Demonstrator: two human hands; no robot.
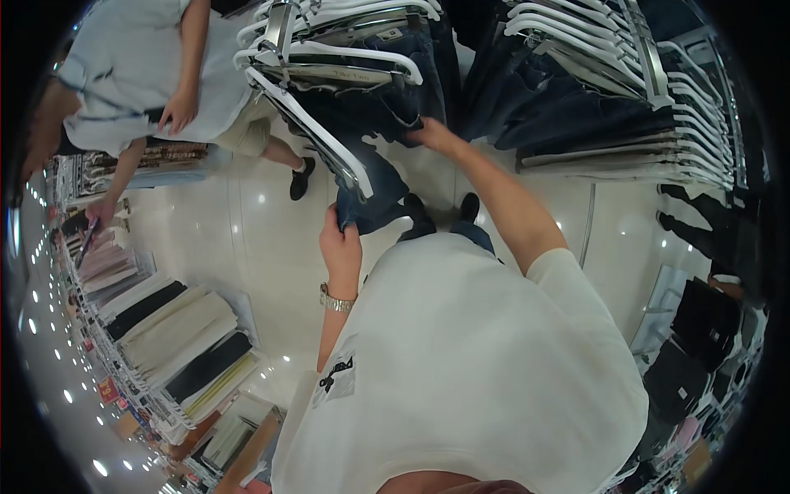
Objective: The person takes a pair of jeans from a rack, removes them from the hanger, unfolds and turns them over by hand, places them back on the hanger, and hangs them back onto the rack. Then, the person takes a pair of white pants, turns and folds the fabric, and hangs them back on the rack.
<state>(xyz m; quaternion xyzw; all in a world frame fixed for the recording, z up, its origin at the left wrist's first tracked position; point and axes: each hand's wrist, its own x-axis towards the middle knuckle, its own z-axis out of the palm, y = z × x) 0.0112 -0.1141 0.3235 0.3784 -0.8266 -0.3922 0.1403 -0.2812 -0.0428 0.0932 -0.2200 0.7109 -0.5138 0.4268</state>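
The left grip [344,237] pinches blue jeans [383,179] below a white hanger [331,143]. The right grip [431,135] clasps dark denim [392,107] nearby.

Held jeans [374,185]: dark denim, matt, lightly creased. White hangers [366,53] at far centre: smooth, looks like plastic, slight sheen. Display arm [281,31] above them: bright, polished metal; likewise the rack arm [643,51] at far right. Floor tiles [206,235]: smooth, glossy, mirroring lamps as spots. Wristwatch [336,300]: shiny metal links. T-shirt [469,346], near: soft matt cloth. Hanging trousers [185,325], left: matt cloth.
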